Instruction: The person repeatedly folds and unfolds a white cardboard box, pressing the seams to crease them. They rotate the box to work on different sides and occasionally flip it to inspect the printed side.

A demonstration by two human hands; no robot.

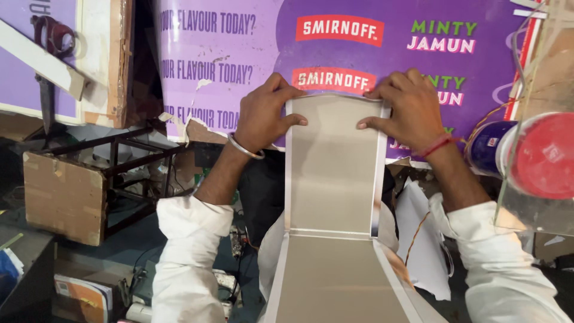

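Both hands pinch the far edge of the folded panel (pixel 332 173), centre frame — left hand (pixel 263 113) at the left corner, right hand (pixel 409 110) at the right. Risk: uneven pressure — edge already bows, could crease or skew.

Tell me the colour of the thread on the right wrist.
Red thread, clearest in the head view.
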